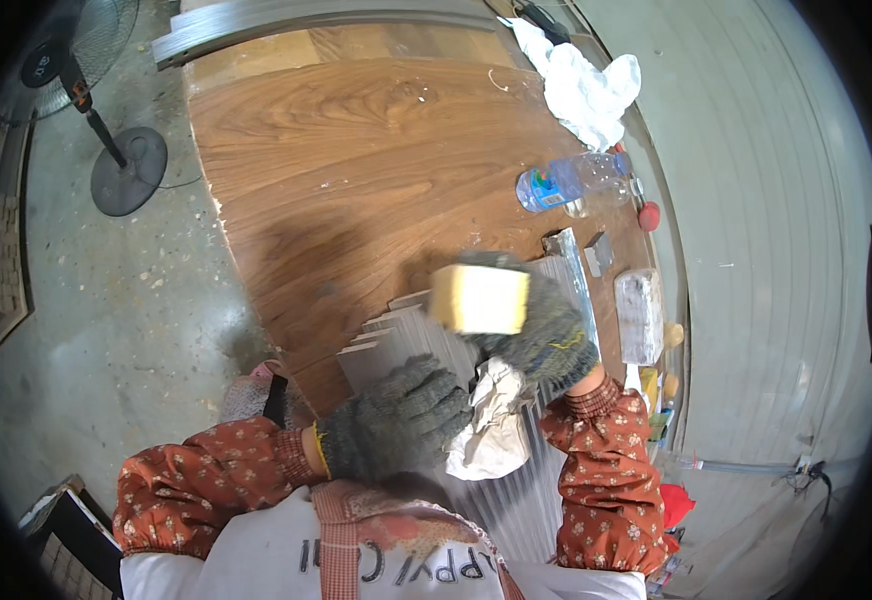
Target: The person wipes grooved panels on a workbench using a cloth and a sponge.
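My right hand (546, 325), in a dark grey knitted glove, grips a pale yellow block (481, 299) with a bright, washed-out face. It holds the block above the stacked grey metal-looking strips (416, 333), whose ends are stepped at the far left. My left hand (396, 415), gloved alike, lies with its fingers stretched out over the near part of the strips. Between the two hands sits a crumpled off-white cloth or paper (491, 425) on top of the strips. The strips run on toward my body, partly covered by the hands and cloth.
A wood-grain table (336, 170) carries the strips. Along its right side are a plastic bottle (571, 182), white crumpled plastic (586, 95), a small grey block (598, 253) and a wrapped block (639, 315). Long metal profiles (316, 20) lie at the far edge. A fan (128, 170) stands left.
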The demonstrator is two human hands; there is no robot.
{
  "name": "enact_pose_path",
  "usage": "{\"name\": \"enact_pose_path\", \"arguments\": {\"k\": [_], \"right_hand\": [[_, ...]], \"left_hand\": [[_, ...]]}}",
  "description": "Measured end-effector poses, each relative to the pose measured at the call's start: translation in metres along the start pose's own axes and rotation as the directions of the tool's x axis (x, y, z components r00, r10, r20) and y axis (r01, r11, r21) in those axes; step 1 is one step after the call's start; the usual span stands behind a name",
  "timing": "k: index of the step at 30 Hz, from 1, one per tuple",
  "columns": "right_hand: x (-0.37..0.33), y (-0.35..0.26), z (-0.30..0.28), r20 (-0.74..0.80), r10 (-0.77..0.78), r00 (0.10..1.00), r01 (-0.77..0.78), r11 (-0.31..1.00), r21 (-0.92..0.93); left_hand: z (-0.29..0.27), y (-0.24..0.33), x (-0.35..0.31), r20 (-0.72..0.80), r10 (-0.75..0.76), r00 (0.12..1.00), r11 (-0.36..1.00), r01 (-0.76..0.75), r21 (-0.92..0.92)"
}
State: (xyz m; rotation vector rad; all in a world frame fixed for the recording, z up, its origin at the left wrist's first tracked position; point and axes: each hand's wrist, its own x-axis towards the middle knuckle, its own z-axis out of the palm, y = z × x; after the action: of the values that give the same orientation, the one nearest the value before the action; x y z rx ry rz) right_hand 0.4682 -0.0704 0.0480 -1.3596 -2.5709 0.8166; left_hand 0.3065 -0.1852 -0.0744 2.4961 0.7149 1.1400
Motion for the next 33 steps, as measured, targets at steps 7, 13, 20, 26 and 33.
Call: {"name": "enact_pose_path", "arguments": {"k": [7,13,20,26,33], "right_hand": [[-0.030,0.007,0.016,0.016,-0.018,1.000,0.014,0.967,0.255],[-0.026,0.005,-0.003,-0.104,0.074,0.992,-0.050,0.975,0.219],[0.029,-0.038,0.029,0.137,-0.217,0.966,0.219,0.976,-0.003],[0.061,-0.027,0.025,0.172,-0.104,0.979,0.144,0.961,-0.235],[0.065,-0.041,0.032,-0.006,-0.268,0.964,0.241,0.876,-0.419]], "left_hand": [[0.007,0.004,-0.005,-0.009,0.012,1.000,1.000,-0.012,0.016],[0.054,0.006,-0.030,-0.101,-0.111,0.989,0.883,0.051,-0.467],[0.034,-0.002,-0.024,-0.058,0.014,0.998,0.992,-0.021,-0.122],[0.023,0.001,-0.022,-0.022,0.108,0.994,0.989,-0.110,-0.094],[0.016,-0.006,-0.020,-0.067,0.162,0.984,0.964,-0.173,-0.204]]}}
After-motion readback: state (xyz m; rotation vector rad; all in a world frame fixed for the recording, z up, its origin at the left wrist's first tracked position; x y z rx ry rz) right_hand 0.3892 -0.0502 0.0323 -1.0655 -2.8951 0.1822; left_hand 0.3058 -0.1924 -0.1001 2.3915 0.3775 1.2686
